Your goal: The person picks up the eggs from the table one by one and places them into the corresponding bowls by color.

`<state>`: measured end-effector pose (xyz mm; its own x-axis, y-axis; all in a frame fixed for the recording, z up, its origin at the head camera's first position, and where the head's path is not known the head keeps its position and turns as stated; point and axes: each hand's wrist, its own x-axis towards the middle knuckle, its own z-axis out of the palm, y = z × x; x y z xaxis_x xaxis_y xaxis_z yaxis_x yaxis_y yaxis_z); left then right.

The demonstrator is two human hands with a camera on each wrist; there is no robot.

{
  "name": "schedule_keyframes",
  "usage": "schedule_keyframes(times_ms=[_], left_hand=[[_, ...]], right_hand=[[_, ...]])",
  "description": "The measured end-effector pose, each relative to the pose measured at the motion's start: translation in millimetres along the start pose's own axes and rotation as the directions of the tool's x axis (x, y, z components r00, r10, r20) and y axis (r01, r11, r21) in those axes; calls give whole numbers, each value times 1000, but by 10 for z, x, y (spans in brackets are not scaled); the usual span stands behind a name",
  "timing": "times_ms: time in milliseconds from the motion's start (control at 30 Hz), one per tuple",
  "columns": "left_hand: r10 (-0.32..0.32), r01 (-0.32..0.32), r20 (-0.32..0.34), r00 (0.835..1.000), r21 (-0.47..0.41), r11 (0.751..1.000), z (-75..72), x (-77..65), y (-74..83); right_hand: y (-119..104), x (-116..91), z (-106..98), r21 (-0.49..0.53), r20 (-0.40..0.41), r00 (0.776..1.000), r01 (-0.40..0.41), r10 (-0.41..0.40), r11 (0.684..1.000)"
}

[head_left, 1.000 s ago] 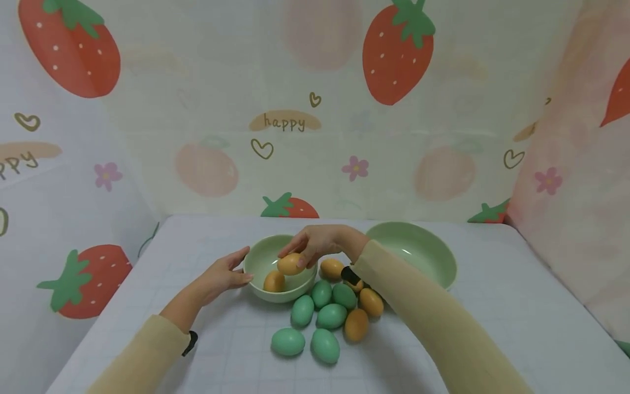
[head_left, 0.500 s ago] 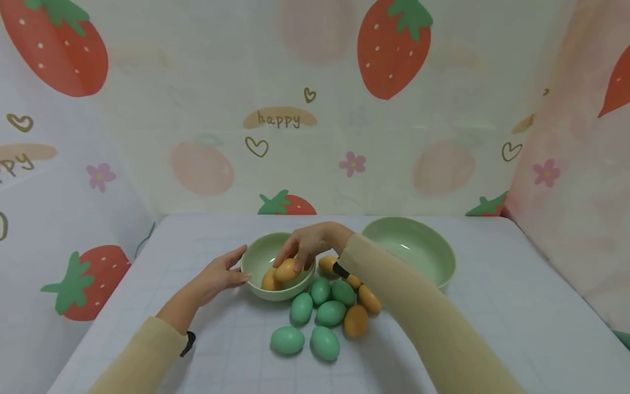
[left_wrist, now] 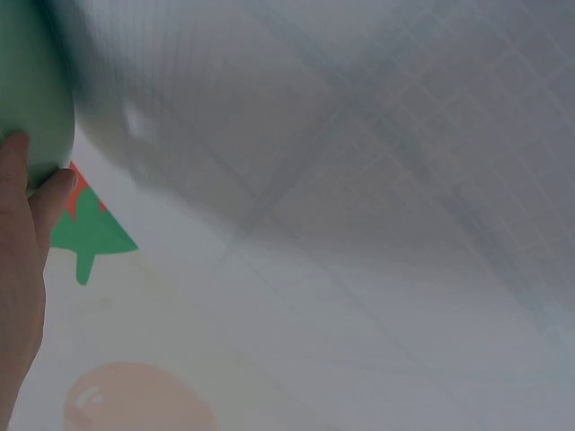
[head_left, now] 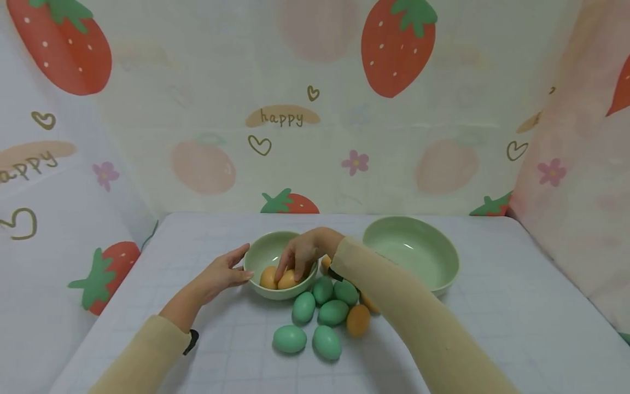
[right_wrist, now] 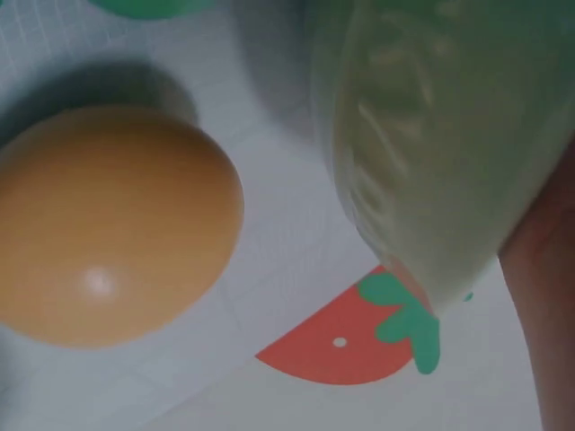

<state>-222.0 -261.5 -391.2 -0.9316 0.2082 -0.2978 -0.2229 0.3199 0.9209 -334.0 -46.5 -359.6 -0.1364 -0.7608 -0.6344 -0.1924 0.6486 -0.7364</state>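
In the head view, the smaller light green bowl [head_left: 266,247] stands left of centre. My left hand [head_left: 228,272] holds its left side, thumb at the rim; the left wrist view shows those fingertips against the bowl's outer wall. Reaching into the bowl, my right hand [head_left: 302,251] pinches an orange egg [head_left: 288,280] low inside it. Another orange egg [head_left: 268,278] lies beside that one, to the left. In the right wrist view a large orange egg [right_wrist: 117,224] lies on the table near the bowl's outer wall [right_wrist: 431,162].
Several green eggs [head_left: 333,312] lie in front of the bowls. More orange eggs [head_left: 358,320] are next to them, some partly hidden by the right sleeve [head_left: 394,295]. A larger green bowl [head_left: 418,254] stands behind that arm. A strawberry-print cloth [head_left: 290,164] hangs behind the table.
My right hand has moved down into the smaller bowl with the orange egg, which is now low beside the other one. My left hand stays at the bowl's side.
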Motion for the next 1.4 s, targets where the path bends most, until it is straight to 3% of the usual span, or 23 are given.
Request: schedule_keyframes(times_ms=[333,667,867,1033,1400], left_hand=[[1,-1,5,1000,6,1000,-11,10,-3],[-27,27,2,1000,2,1000,-4,16,39],[-26,26,8,1000,-3,1000,-22,27,42],[-20,20,10,1000,-8,1000,-20,36,23],[-14,14,15,1000,-3,1000,11,12,38]], right_hand=[[-4,91,64,47,-49,997,-51,54,998],[-11,56,101,-9,-157,986,-62,60,998],[-36,-15,105,-16,-245,967,-74,68,997],[-27,-112,103,39,-323,943,-67,76,997],[47,-497,168,139,-459,889,70,1,988]])
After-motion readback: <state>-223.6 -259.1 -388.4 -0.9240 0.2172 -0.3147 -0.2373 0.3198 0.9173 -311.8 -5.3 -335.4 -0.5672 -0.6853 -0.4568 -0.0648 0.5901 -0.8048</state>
